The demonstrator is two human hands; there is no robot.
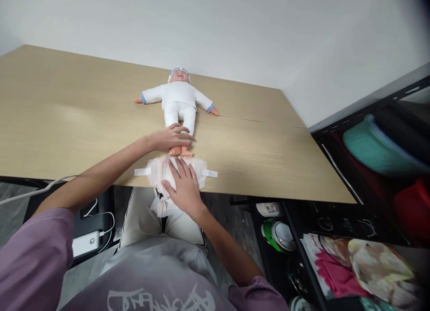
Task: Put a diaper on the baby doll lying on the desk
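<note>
A baby doll (179, 93) in a white outfit with blue cuffs and a printed white cap lies face up on the table, arms spread and bare feet toward me. My left hand (169, 137) rests palm down across its lower legs, fingers loosely apart. Just below the feet, a white diaper (201, 172) is unfolded at the table's front edge. Its side tabs are spread, and its near end hangs over the edge. My right hand (185, 185) presses flat on the diaper with fingers spread, covering part of its middle.
The wood-coloured table (83, 131) meets a white wall behind. At right, a dark shelf holds a teal basin (383, 145), a red container (413, 208) and bags. A white power bank (85, 244) with cables is below left; a white cable (36, 190) crosses the left edge.
</note>
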